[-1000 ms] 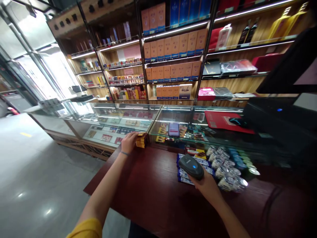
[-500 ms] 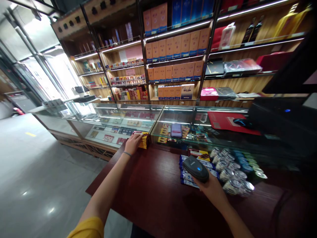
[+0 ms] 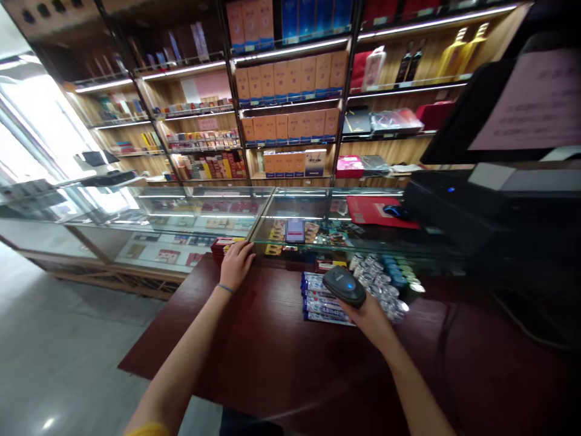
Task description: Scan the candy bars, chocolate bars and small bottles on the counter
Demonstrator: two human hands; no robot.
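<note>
My left hand (image 3: 236, 264) rests at the far edge of the dark red wooden counter (image 3: 272, 357), its fingers against the glass display case and next to a small stack of red and yellow packets (image 3: 224, 246). It holds nothing that I can see. My right hand (image 3: 370, 321) grips a dark grey handheld barcode scanner (image 3: 344, 286) with a blue light on top. The scanner is just above a row of blue-wrapped bars (image 3: 320, 301). Silver foil-wrapped round items (image 3: 376, 281) lie beside them to the right.
The glass display case (image 3: 181, 218) runs along the counter's far side. Behind it stand lit wooden shelves (image 3: 290, 103) of boxes and bottles. A red mat with a computer mouse (image 3: 374, 211) and a black machine (image 3: 449, 209) sit at right; a grey floor lies left.
My view has turned left. The packet stack now shows to the left of my left hand, not to its right. The scanner stays in my right hand above the blue bars.
</note>
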